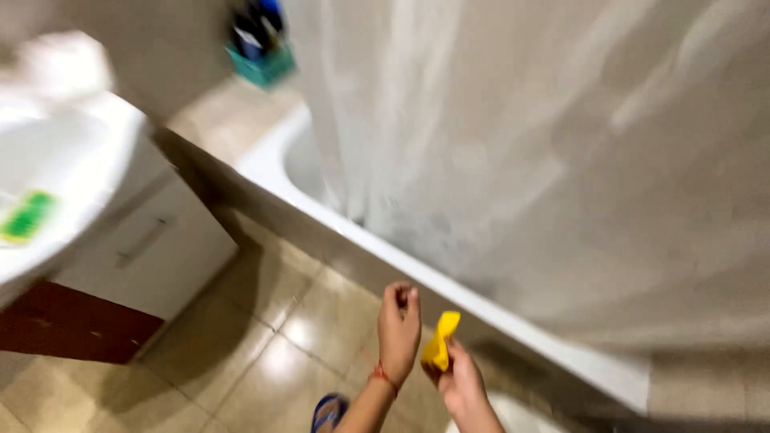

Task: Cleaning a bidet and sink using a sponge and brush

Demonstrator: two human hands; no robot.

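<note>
My right hand (461, 385) pinches a small yellow floppy thing (440, 339), maybe a cloth or glove, held up near the bathtub rim (417, 269). Just left of it is my left hand (399, 325), fingers curled into a loose fist with nothing seen in it; a red thread circles its wrist. Both hands hover over the tiled floor (265, 353) in front of the tub. The picture is motion-blurred.
A pale shower curtain (561, 160) hangs into the white tub. A white sink (56, 184) with a green item (26, 216) sits at left above a white cabinet (152, 248). A teal caddy (261, 48) hangs at the top. A blue sandal (327, 413) shows below.
</note>
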